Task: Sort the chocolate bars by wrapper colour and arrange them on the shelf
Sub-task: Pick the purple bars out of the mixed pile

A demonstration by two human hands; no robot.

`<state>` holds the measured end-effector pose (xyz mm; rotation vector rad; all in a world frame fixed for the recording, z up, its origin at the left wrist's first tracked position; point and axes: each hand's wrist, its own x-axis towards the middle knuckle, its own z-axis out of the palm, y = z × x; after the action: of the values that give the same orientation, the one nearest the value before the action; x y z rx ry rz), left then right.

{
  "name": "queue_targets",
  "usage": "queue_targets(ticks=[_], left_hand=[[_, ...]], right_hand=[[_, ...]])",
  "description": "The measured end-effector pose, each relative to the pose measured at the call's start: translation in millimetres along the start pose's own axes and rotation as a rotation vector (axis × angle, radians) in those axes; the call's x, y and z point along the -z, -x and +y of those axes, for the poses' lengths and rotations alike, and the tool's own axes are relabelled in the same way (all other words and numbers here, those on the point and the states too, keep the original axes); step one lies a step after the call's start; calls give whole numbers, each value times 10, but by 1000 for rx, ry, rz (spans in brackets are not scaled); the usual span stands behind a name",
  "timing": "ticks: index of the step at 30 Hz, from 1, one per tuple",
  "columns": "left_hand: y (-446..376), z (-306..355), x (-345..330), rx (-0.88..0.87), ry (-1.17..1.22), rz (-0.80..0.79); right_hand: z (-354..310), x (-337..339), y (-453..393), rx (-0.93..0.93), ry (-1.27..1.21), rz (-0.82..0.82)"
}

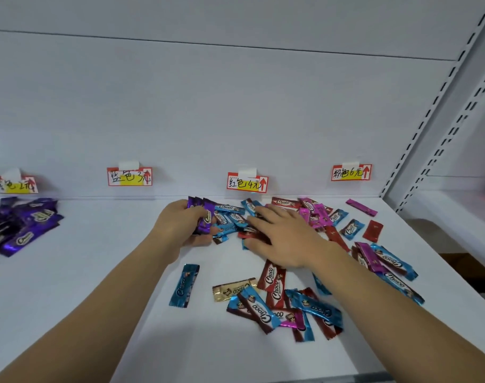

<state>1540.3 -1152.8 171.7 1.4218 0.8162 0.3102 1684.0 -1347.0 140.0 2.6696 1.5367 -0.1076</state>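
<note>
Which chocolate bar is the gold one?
The gold bar lies near the front of the shelf, beside a red bar. It is the only gold wrapper; the others are blue, red, pink or purple.

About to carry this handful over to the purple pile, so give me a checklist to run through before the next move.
1. Left hand grips purple bars: ok.
2. Handful holds only purple: cannot tell, fingers hide part of it.
3. Purple pile lies under the far-left label: ok.
4. Right hand holds nothing, lying flat on the mixed pile: ok.
5. Shelf between handful and purple pile is bare of bars: ok.
6. No purple left in the mixed pile: cannot tell, bars overlap.
</note>
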Motion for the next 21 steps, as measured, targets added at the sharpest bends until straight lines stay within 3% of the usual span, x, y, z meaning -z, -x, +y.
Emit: queue_targets(ticks=[13, 17, 21], left_hand=[[148, -72, 156, -38, -4, -63], [276, -126, 313, -19, 72, -63], [463, -164, 583, -4, 192, -42]], right_hand=[[-179, 222, -122, -194, -120, 192], [-468, 443, 37, -194, -444, 401], [-989, 588, 51, -128, -717, 386]])
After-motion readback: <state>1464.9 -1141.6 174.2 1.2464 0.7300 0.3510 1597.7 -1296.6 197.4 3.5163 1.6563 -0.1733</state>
